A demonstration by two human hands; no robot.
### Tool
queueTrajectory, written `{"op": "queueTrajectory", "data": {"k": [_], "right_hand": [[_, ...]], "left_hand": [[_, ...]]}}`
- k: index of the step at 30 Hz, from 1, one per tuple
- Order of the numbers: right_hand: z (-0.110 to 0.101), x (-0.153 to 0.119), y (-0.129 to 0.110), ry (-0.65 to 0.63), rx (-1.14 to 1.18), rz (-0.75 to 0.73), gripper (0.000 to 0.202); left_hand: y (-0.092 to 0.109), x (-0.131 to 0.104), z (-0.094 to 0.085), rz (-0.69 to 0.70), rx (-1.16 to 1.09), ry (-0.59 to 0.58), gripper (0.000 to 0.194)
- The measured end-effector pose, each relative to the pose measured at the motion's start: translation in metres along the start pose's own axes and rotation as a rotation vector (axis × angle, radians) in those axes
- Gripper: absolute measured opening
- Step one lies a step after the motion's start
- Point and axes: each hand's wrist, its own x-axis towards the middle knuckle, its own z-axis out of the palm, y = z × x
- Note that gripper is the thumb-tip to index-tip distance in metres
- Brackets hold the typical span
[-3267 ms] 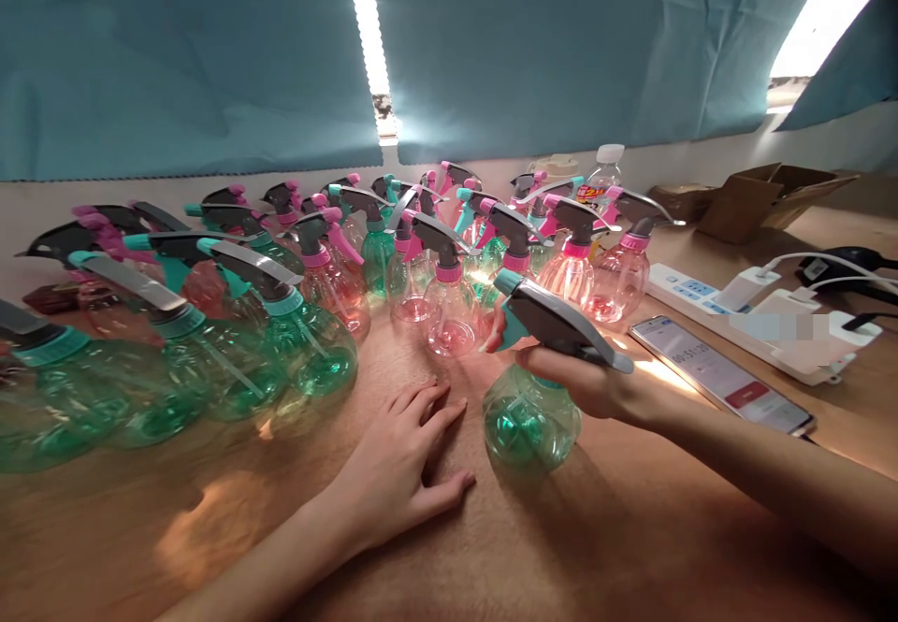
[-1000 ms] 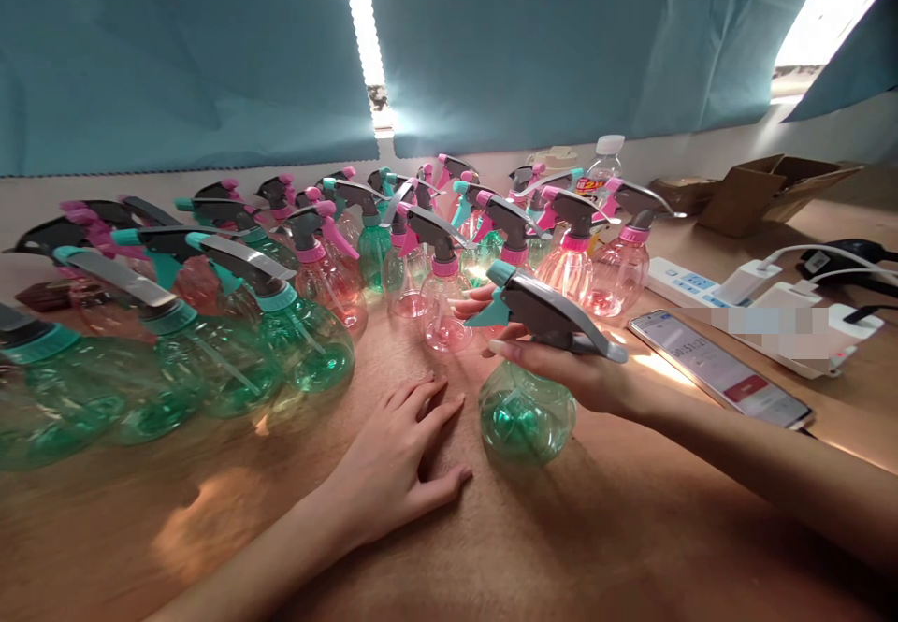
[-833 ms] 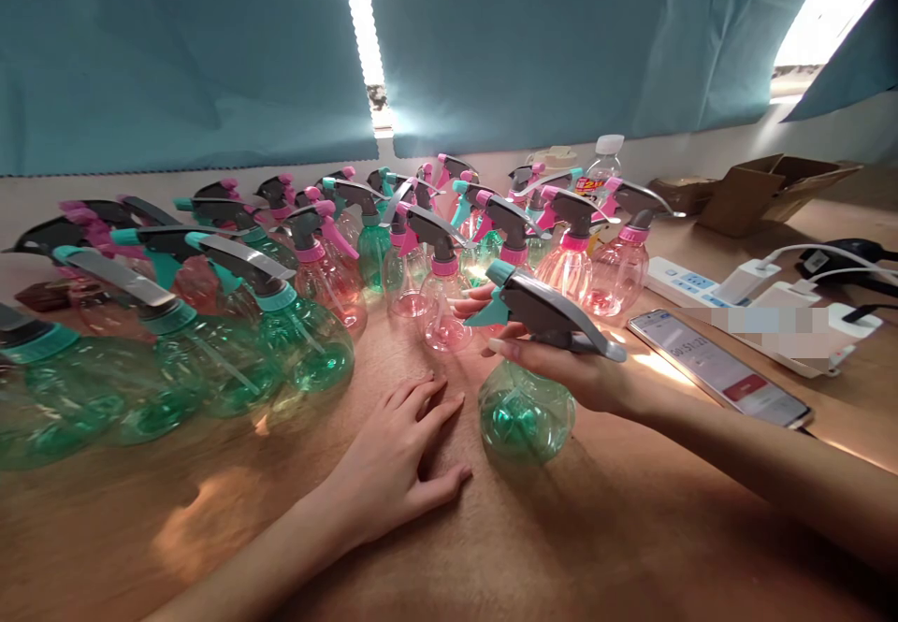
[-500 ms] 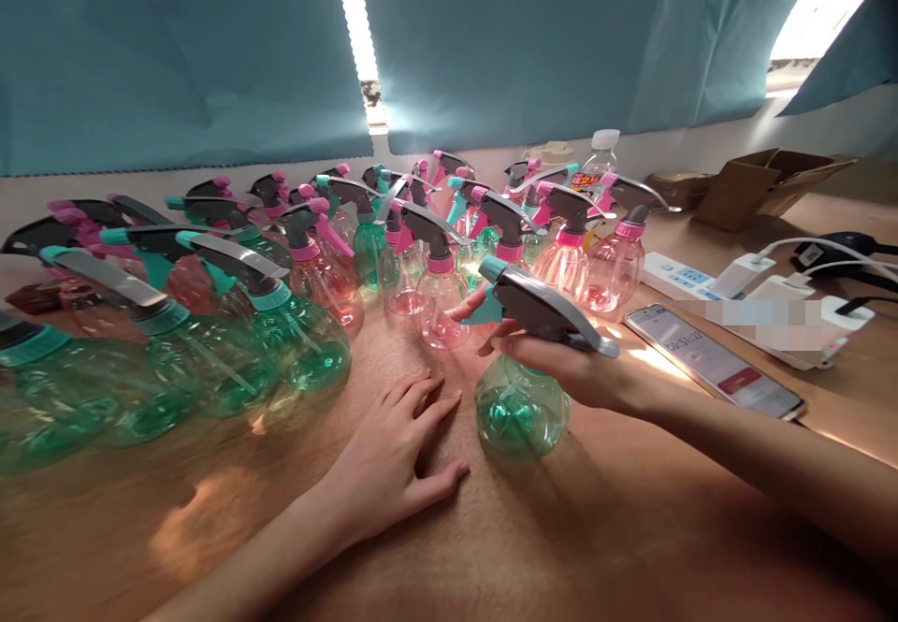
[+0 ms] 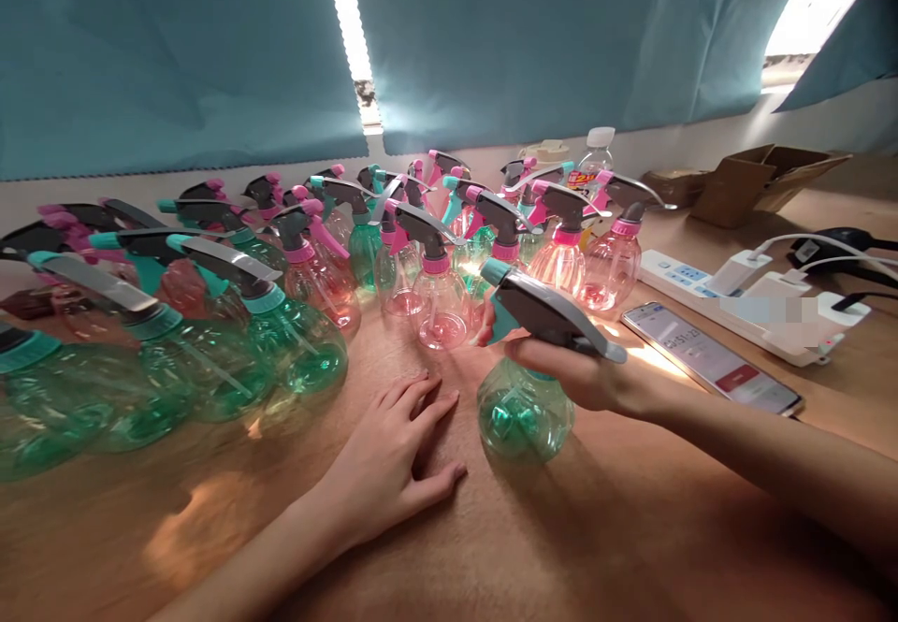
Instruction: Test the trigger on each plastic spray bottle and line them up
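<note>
Working the teal trigger (image 5: 500, 319) appears to be the step in hand, and it is best done with the whole neck firmly supported. The green spray bottle (image 5: 525, 416) is located at the front middle of the tabletop (image 5: 533, 547), roughly upright, with its base on or very near the surface; which of the two cannot be told for certain. Its neck is gripped by the right hand (image 5: 596, 374), the thumb laid along the near side and fingertips curled at the trigger from the far side. How far the trigger is pressed cannot be judged.

For an even pull, pressure should be applied straight back toward the neck, with the gray spray head (image 5: 543, 309) held level so that the bottle is not tipped. The teal nozzle (image 5: 495, 272) is pointed toward the pink spray bottle (image 5: 441, 309) just beyond, so the aim should be minded.

Nothing is held by the left hand (image 5: 399, 449), which is rested palm down with fingers loosely spread, beside the bottle but apart from it; the base could be steadied by it if wobble is felt. The smartphone (image 5: 712, 360) and power strip (image 5: 670, 276) are placed to the right and should be spared any spray.
</note>
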Motion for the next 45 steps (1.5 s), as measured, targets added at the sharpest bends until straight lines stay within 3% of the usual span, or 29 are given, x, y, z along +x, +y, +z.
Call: {"op": "queueTrajectory", "data": {"k": [6,10,23,31,39,45], "right_hand": [[0.011,0.007,-0.006,0.012,0.212,-0.096,0.042],[0.014,0.004,0.001,0.029,0.163,-0.074,0.049],[0.02,0.008,0.006,0.034,0.121,-0.052,0.035],[0.023,0.008,0.012,0.028,0.09,-0.077,0.037],[0.029,0.007,0.024,0.105,-0.057,-0.056,0.017],[0.028,0.005,0.01,0.065,0.047,-0.046,0.031]], "left_hand": [[0.001,0.0,0.0,0.0,-0.012,0.007,0.058],[0.001,0.0,-0.001,-0.002,-0.02,-0.002,0.057],[0.002,0.001,-0.001,-0.003,-0.012,-0.016,0.057],[0.001,0.0,-0.001,0.007,-0.003,-0.002,0.057],[0.002,0.0,0.0,0.009,-0.002,0.005,0.054],[0.003,-0.001,-0.001,-0.002,-0.011,0.004,0.052]]}}
